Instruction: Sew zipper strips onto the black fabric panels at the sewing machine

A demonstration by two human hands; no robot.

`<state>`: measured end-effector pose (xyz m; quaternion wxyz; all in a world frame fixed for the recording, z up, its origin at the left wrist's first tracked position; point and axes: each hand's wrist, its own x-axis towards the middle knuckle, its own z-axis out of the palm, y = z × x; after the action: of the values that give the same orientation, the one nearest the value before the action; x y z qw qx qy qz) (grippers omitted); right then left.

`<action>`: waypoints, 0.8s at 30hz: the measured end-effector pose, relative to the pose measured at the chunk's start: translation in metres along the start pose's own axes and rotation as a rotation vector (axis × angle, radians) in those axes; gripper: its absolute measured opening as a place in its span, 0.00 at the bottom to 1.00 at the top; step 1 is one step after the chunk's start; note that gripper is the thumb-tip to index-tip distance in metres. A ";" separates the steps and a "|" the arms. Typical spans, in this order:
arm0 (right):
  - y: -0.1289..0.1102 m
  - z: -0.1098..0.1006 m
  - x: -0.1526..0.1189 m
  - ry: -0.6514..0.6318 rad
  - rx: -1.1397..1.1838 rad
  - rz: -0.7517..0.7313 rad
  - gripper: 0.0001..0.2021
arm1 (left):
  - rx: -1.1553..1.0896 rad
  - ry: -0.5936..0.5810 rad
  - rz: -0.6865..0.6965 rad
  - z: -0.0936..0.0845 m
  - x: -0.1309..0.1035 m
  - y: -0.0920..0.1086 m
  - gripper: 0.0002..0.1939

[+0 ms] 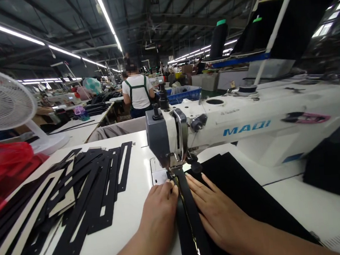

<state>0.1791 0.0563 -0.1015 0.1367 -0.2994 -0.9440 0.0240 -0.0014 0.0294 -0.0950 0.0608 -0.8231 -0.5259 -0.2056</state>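
A black strip with a gold zipper (185, 205) runs from the needle area of a white sewing machine (245, 117) down toward me. My left hand (161, 206) is at the strip's left edge near the presser foot, its fingers curled and pinched on that edge. Flat on the black fabric (245, 188) just right of the zipper lies my right hand (216, 206), fingers stretched toward the foot. The black fabric spreads out under and beyond my right hand. The needle tip itself is too small to make out.
Black and beige frame-shaped pieces (104, 187) are piled on the white table (135, 209) at left. Beyond them are a red plastic bag (8, 167) and a white fan (3, 97). A person in a white shirt (139, 92) stands ahead, near a blue basket (185, 95).
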 end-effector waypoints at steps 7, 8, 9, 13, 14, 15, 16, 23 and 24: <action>0.000 -0.005 0.003 -0.089 -0.009 0.011 0.24 | 0.064 -0.067 -0.004 -0.003 0.004 0.003 0.11; 0.000 -0.005 0.003 -0.096 -0.010 0.011 0.24 | 0.074 -0.077 -0.005 -0.004 0.005 0.003 0.10; 0.000 -0.006 0.003 -0.101 -0.010 0.010 0.24 | 0.081 -0.084 -0.006 -0.004 0.005 0.003 0.10; 0.000 -0.005 0.003 -0.089 -0.019 0.010 0.24 | 0.092 -0.086 -0.008 -0.005 0.006 0.006 0.10; 0.001 -0.005 0.003 -0.089 -0.021 0.009 0.24 | 0.092 -0.084 -0.011 -0.005 0.006 0.006 0.10; 0.001 -0.005 0.003 -0.089 -0.022 0.008 0.24 | 0.091 -0.086 -0.015 -0.005 0.006 0.007 0.09; 0.001 -0.005 0.004 -0.090 -0.023 0.005 0.24 | 0.091 -0.089 -0.021 -0.005 0.006 0.007 0.09; 0.004 0.005 0.003 -0.043 -0.063 0.002 0.26 | 0.089 -0.159 -0.042 -0.006 0.007 0.006 0.10; 0.004 0.007 0.004 -0.039 -0.066 0.005 0.26 | 0.090 -0.161 -0.047 -0.006 0.008 0.005 0.10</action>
<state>0.1768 0.0621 -0.1074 0.1081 -0.3054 -0.9461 -0.0012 0.0044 0.0320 -0.0862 0.0504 -0.8207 -0.5572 -0.1161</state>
